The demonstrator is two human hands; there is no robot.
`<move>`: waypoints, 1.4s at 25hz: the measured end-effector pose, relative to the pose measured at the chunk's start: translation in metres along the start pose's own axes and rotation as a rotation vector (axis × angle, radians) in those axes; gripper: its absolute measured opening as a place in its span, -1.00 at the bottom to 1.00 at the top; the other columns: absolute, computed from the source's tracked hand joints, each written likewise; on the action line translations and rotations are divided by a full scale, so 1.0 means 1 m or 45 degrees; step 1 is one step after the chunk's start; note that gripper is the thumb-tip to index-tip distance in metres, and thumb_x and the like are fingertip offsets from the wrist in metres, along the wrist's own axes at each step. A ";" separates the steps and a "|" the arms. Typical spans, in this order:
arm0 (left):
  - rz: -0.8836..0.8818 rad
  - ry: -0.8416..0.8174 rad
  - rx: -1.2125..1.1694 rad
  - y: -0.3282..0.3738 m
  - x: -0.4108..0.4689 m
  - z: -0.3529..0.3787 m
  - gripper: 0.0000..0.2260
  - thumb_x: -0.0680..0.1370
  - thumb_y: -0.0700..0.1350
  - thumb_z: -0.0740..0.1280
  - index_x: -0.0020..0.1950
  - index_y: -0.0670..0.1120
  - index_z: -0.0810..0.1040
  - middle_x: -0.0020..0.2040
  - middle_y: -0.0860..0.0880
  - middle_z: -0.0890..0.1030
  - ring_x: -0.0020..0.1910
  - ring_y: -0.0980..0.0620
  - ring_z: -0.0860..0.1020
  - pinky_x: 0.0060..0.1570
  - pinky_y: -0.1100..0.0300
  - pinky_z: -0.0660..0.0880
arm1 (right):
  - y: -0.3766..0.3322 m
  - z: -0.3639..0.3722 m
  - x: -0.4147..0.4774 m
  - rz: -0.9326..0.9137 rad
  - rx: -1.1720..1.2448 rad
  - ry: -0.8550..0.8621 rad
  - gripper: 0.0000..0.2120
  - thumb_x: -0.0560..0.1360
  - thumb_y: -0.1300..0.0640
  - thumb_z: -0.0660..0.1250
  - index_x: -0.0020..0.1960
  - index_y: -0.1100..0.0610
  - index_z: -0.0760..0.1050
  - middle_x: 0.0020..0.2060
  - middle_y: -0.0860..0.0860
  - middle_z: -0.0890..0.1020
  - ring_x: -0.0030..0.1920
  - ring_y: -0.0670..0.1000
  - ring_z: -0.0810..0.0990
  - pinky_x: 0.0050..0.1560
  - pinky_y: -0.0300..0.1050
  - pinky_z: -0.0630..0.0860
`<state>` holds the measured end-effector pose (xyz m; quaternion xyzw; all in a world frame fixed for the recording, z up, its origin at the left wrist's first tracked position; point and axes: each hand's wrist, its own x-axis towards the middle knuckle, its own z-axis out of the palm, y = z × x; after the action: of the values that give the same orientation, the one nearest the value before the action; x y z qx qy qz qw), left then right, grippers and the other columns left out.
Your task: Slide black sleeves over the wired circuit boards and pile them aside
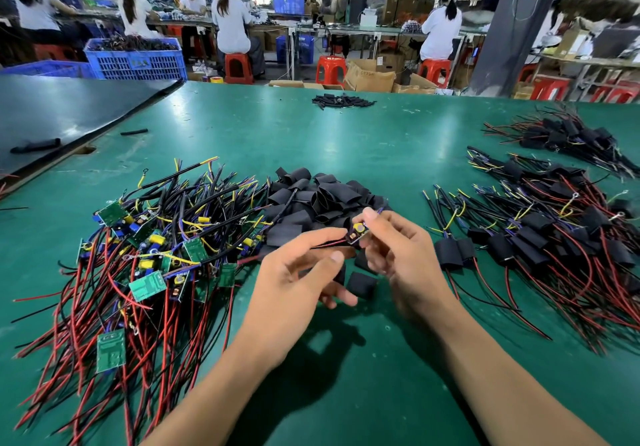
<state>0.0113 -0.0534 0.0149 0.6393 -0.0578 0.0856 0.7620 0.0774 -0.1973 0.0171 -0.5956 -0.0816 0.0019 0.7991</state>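
Right hand [398, 251] is pinching a small circuit board [357, 231] just near of the loose black sleeves [322, 200], mid-table. Left hand [294, 279] is curled around its red and black wires [323, 245], but it's blurry and I can't tell if it's actually gripping them. Unsleeved boards [149, 258] are heaped on the left and sleeved ones [554, 238] on the right, running off the frame edge.

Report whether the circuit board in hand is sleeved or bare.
Bare: the circuit board pinched by the right hand shows its yellow component uncovered.
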 end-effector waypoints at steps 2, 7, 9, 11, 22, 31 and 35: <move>0.057 0.080 0.009 -0.001 0.000 -0.003 -0.80 0.58 -0.24 0.36 0.03 0.05 0.68 -0.25 -0.10 0.69 -0.55 -0.08 0.52 -0.51 0.21 0.42 | -0.007 0.000 -0.001 -0.029 0.161 0.040 -0.88 0.44 0.12 0.39 -0.25 0.11 0.61 -0.44 0.03 0.49 -0.58 -0.09 0.23 -0.50 -0.27 0.10; 0.169 0.421 0.005 -0.006 0.004 -0.010 -0.91 0.57 -0.09 0.38 0.07 0.02 0.61 -0.38 -0.02 0.51 -0.61 0.01 0.34 -0.57 0.26 0.31 | -0.024 -0.005 -0.002 0.028 0.456 0.147 -0.79 0.61 0.14 0.16 -0.16 0.12 0.48 -0.43 -0.03 0.39 -0.54 -0.08 0.22 -0.43 -0.17 0.07; 0.101 0.441 -0.053 -0.007 0.006 -0.011 -0.88 0.63 -0.05 0.31 0.01 -0.06 0.60 -0.37 -0.02 0.53 -0.60 -0.01 0.36 -0.54 0.26 0.32 | -0.028 -0.011 0.000 0.116 0.578 0.111 -0.79 0.61 0.11 0.16 -0.18 0.10 0.44 -0.39 -0.03 0.40 -0.51 -0.08 0.19 -0.44 -0.22 0.10; -0.024 0.384 -0.086 -0.008 0.009 -0.012 -0.77 0.62 -0.01 0.29 -0.06 -0.12 0.63 -0.36 -0.05 0.56 -0.58 -0.01 0.39 -0.52 0.26 0.32 | -0.028 -0.015 0.001 0.253 0.592 -0.031 -0.83 0.55 0.09 0.21 -0.20 0.09 0.42 -0.41 -0.04 0.37 -0.49 -0.08 0.16 -0.41 -0.22 0.05; -0.071 -0.144 0.006 -0.011 0.005 -0.006 -0.64 0.31 0.06 0.54 0.10 0.10 0.68 -0.25 0.01 0.50 -0.43 0.04 0.36 -0.42 0.23 0.32 | -0.009 -0.014 -0.009 0.488 0.018 -0.629 -0.77 0.48 -0.09 0.41 -0.04 0.07 0.60 -0.45 -0.08 0.48 -0.57 -0.15 0.20 -0.54 -0.31 0.10; 0.053 0.290 -0.046 -0.009 0.015 -0.014 -0.93 0.59 -0.27 0.34 -0.07 -0.14 0.54 -0.27 -0.12 0.66 -0.42 -0.07 0.62 -0.40 0.18 0.53 | -0.002 -0.015 0.009 0.229 0.045 0.116 -0.83 0.60 0.08 0.31 -0.13 0.13 0.50 -0.38 0.01 0.52 -0.54 -0.10 0.32 -0.51 -0.29 0.25; 0.108 0.549 -0.017 -0.012 0.022 -0.028 -0.92 0.60 -0.25 0.33 0.03 -0.08 0.54 -0.30 -0.05 0.67 -0.38 -0.09 0.66 -0.35 0.19 0.57 | 0.004 -0.033 0.011 -0.124 -0.771 0.466 -0.95 0.55 0.13 0.38 -0.10 0.03 0.58 -0.30 -0.12 0.60 -0.32 -0.19 0.51 -0.21 -0.34 0.41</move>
<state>0.0348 -0.0269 0.0030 0.5981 0.0791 0.2520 0.7567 0.0929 -0.2268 0.0053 -0.7913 0.0377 -0.1672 0.5869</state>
